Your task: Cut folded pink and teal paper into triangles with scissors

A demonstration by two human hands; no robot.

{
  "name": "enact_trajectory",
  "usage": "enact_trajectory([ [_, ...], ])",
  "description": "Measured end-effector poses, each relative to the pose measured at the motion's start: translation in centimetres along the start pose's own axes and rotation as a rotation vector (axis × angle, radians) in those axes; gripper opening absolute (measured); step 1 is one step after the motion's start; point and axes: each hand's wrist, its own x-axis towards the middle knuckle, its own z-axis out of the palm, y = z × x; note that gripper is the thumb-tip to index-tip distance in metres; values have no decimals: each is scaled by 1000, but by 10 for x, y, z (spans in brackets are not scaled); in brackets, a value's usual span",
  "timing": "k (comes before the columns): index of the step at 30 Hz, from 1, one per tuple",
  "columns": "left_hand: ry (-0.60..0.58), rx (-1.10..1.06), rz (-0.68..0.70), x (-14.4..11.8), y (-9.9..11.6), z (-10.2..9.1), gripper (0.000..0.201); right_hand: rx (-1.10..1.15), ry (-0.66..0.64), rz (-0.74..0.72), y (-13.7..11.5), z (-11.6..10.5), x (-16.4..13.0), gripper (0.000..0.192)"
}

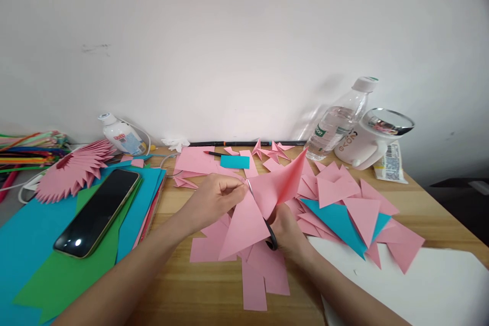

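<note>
Between my hands is a folded sheet of pink paper, held above the table, with a creased wing rising to the right. My left hand pinches its left edge between thumb and fingers. My right hand is closed round the black-handled scissors. The scissors' blades lie in the paper, their tip near my left fingertips, and a pink triangular flap hangs on the near side of the cut. Beneath lie pink offcuts. To the right is a pile of pink triangles with a blue triangle among them.
At left, a phone rests on green and blue paper, near a pink pleated fan. A white bottle, a tilted water bottle and a white mug stand by the wall. A white board lies front right.
</note>
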Motion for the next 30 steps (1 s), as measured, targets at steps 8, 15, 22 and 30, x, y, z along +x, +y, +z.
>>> enact_trajectory([
  [8, -4, -9, -9, 1, 0, 0, 31, 94, -4, 32, 0, 2, 0, 29],
  [15, -1, -15, -33, -1, 0, 0, 30, 46, 8, 47, 2, 0, -1, 23],
  [22, 8, -24, -30, 0, 4, 0, 30, 71, -6, 17, 1, 0, 1, 28],
  [30, -6, 13, -29, 0, 3, 0, 31, 62, -35, 89, 9, -3, 2, 20],
])
